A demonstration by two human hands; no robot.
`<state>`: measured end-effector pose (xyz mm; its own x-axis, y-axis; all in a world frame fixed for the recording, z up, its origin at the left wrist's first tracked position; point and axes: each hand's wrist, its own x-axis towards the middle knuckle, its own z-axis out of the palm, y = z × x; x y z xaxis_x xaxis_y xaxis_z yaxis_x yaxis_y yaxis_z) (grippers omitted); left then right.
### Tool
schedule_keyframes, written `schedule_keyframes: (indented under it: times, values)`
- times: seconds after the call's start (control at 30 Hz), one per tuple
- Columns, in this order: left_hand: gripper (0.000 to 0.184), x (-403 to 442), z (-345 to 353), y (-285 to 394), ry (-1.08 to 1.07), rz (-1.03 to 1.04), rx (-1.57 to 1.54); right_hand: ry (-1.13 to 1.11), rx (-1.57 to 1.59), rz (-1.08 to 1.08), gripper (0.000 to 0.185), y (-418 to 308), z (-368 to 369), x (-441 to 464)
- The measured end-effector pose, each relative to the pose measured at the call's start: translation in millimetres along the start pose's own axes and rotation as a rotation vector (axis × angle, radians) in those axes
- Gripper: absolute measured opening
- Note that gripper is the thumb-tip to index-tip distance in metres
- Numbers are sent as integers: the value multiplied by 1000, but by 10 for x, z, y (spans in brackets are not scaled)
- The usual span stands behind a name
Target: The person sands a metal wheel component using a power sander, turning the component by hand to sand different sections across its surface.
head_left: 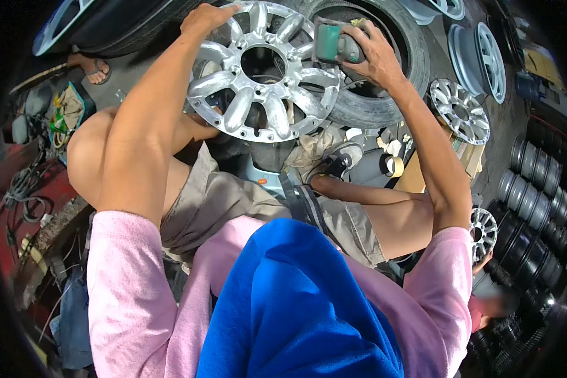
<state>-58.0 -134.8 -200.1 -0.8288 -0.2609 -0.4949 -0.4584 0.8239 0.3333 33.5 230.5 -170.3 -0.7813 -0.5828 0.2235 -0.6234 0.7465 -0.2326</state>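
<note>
A bare silver alloy wheel rim [273, 108] with several thick spokes and a round centre hole lies tilted before my knees. My left hand [209, 20] grips its upper left edge, fingers laid over the end of a spoke. In my right hand [377, 55] is a green and grey electric sander [329, 43], held at the upper right edge of the rim. The sander's working face is hidden, so I cannot tell whether it touches the metal.
A large tyre [416, 57] lies under and behind the sander. More rims, such as a silver one [460, 112], stand at the right, beside stacked dark wheels [529, 246]. Another person [485, 302] is at the lower right. Cables [28, 195] lie at the left.
</note>
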Motion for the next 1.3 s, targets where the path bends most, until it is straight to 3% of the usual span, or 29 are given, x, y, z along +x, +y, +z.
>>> schedule_keyframes:
  times: [0.17,0.23,0.33,0.4,0.47,0.53,0.67,0.8,1.0,1.07,1.17,1.3]
  values:
    - [62,99,37,-41,-26,-7,23,-65,-83,-64,80,-354,13,140]
    - [98,514,269,-305,-4,110,83,-68,-66,-58,80,-355,-5,161]
    - [97,365,206,-259,-16,115,52,-43,21,-69,75,-144,19,100]
    - [96,330,199,-280,-17,117,51,12,92,133,67,-28,42,25]
    - [95,331,176,-209,-12,133,49,55,79,143,64,99,59,19]
    - [81,286,144,-156,-33,20,86,23,77,256,68,115,18,60]
    - [81,283,135,-186,-67,20,68,110,142,362,76,412,226,91]
    - [83,307,204,-254,-21,23,42,32,227,641,91,601,349,152]
    - [86,307,196,-316,-90,32,38,-88,111,963,113,609,337,172]
    - [85,299,183,-323,-69,37,29,-72,202,999,111,614,319,162]
    - [83,225,192,-297,-16,88,63,-75,77,871,109,673,371,159]
    - [78,77,34,-58,-1,86,125,-117,-139,721,97,180,160,419]
